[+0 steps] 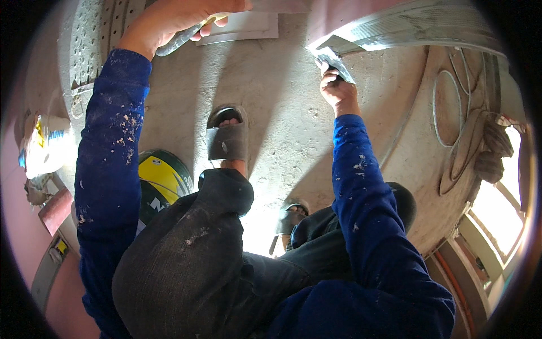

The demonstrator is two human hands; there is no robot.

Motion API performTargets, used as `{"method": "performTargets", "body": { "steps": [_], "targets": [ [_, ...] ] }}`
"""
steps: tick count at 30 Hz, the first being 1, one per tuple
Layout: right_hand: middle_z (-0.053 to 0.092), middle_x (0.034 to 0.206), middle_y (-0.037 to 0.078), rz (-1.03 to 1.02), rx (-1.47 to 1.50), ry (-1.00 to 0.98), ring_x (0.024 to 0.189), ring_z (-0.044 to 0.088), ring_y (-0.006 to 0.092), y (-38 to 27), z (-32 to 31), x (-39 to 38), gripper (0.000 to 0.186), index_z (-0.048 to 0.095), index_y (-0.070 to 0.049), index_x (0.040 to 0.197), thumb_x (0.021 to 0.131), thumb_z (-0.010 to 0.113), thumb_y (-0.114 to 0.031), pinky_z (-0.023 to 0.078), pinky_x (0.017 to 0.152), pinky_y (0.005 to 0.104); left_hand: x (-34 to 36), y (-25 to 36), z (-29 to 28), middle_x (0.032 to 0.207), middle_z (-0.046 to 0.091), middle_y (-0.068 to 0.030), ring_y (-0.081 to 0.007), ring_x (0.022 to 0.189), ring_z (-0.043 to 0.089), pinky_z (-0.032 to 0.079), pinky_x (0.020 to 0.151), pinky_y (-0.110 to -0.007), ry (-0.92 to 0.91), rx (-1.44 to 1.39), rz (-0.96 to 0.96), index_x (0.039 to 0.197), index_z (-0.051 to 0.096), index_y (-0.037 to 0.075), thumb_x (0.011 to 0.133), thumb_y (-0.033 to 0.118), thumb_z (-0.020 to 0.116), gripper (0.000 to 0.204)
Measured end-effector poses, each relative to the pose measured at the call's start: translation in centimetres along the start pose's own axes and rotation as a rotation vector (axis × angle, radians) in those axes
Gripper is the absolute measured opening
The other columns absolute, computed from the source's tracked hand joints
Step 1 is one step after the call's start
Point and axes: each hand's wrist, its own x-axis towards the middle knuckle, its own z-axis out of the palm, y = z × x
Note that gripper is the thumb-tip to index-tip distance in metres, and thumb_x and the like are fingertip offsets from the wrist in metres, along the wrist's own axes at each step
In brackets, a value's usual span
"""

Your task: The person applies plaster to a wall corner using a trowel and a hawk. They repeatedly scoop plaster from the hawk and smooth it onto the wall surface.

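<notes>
My left hand (175, 21) is at the upper left, its fingers closed around a tool with a worn grey and yellowish handle (183, 39). The working end of that tool is hidden, so its kind does not show. At the upper middle, my right hand (339, 95) grips a flat putty knife (336, 63) with whitish smears on its dark blade. The blade is close to the lower corner of a pink board (339, 20); whether they touch, I cannot tell. A pale, ribbed metal strip (423, 28) runs along the board's edge.
A green and yellow bucket (164, 175) stands beside my left leg. Cable loops (446, 107) lie on the concrete floor (282, 135) at the right. A perforated metal piece (87, 51) is at the upper left, and a white bag (51, 144) stands at the far left.
</notes>
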Motion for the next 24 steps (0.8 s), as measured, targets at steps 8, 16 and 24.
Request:
{"method": "performTargets", "body": {
  "steps": [8,16,24],
  "targets": [
    [0.069,0.091,0.021,-0.051,0.064,-0.025,0.065,0.066,0.0218,1.3,1.1,2.2,0.027,0.062,0.007,0.105,0.092,0.048,-0.012,0.055,0.052,0.0297,-0.6,0.4,0.8,0.071,0.057,-0.0008,-0.0100,0.058,0.049,0.040,0.051,-0.023,-0.031,-0.045,0.000,0.090,0.066,0.004,0.093,0.025,0.065,0.021],
    [0.069,0.098,0.024,-0.114,0.087,-0.009,0.065,0.066,0.0214,-1.3,0.2,0.6,0.032,0.060,0.008,0.112,0.092,0.044,-0.012,0.054,0.054,0.0300,-1.3,0.6,0.7,0.071,0.059,-0.0006,-0.0094,0.055,0.047,0.038,0.047,-0.023,0.008,0.035,-0.060,0.088,0.068,0.005,0.094,0.027,0.066,0.023],
    [0.070,0.095,0.022,-0.014,0.014,0.011,0.066,0.066,0.0217,-0.7,0.9,0.1,0.030,0.062,0.004,0.108,0.094,0.044,-0.014,0.055,0.055,0.0322,-0.4,0.6,1.1,0.074,0.059,-0.0013,-0.0096,0.054,0.047,0.038,0.047,-0.022,-0.011,0.007,-0.073,0.092,0.066,0.004,0.094,0.026,0.066,0.023]
  ]
}}
